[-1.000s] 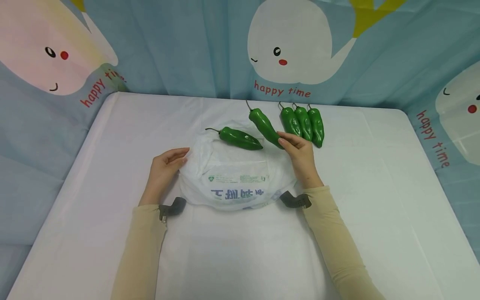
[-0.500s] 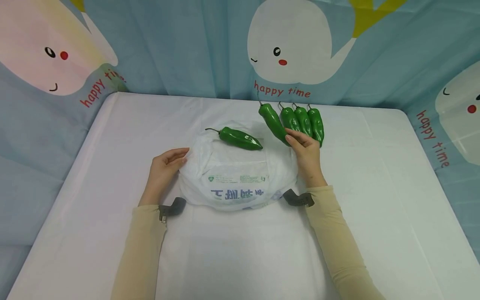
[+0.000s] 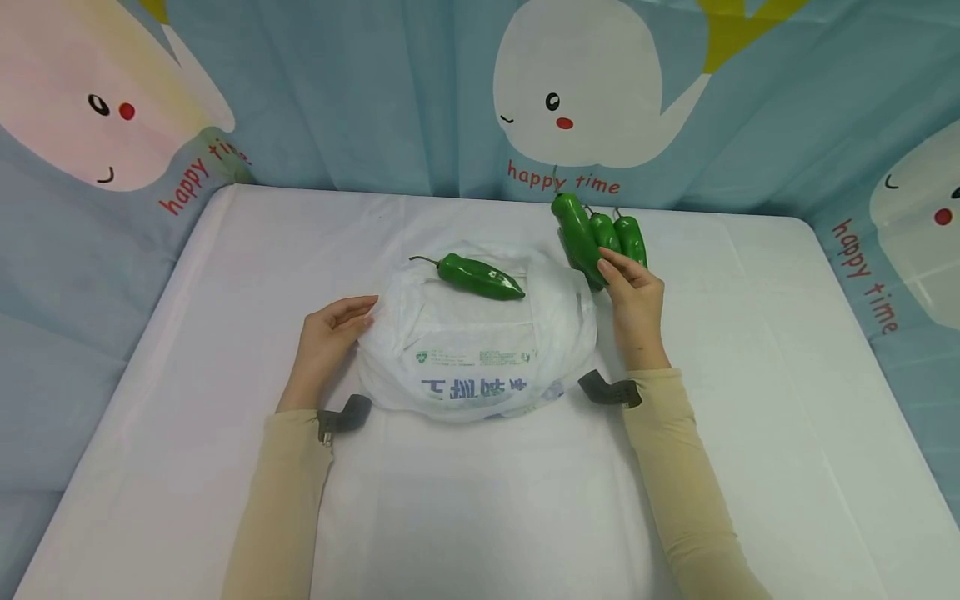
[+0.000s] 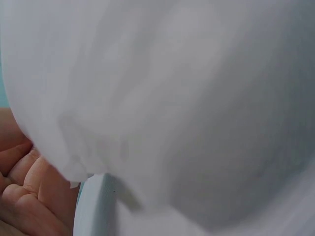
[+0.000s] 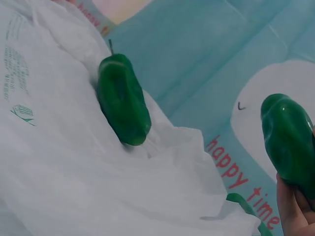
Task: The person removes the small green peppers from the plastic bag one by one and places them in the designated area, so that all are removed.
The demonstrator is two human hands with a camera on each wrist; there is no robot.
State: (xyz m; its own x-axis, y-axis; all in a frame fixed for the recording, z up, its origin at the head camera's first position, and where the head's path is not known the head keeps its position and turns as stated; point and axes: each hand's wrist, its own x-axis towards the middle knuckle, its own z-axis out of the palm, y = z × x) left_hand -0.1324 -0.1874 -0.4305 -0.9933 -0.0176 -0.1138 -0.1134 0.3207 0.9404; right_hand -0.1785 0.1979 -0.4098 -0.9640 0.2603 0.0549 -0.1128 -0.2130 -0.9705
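My left hand (image 3: 330,333) holds the left edge of a white plastic bag (image 3: 457,333) that lies spread on the table. In the left wrist view, the bag (image 4: 128,88) hides most of that hand (image 4: 34,191). My right hand (image 3: 636,304) pinches a green chili pepper (image 3: 576,229) near its lower tip, with the stem pointing away. This pepper overlaps the row of peppers at the back in the head view. Another green pepper (image 3: 480,277) lies on the far part of the bag. In the right wrist view, the held pepper (image 5: 288,137) is at the right edge.
Green peppers (image 3: 630,237) lie side by side near the back edge of the white-covered table (image 3: 750,375), partly behind the right hand. A blue curtain (image 3: 405,108) with whale prints hangs behind and along the sides.
My right hand has moved right with the pepper, from above the bag to over the row of peppers. My left hand, the bag and the pepper on it stay put.
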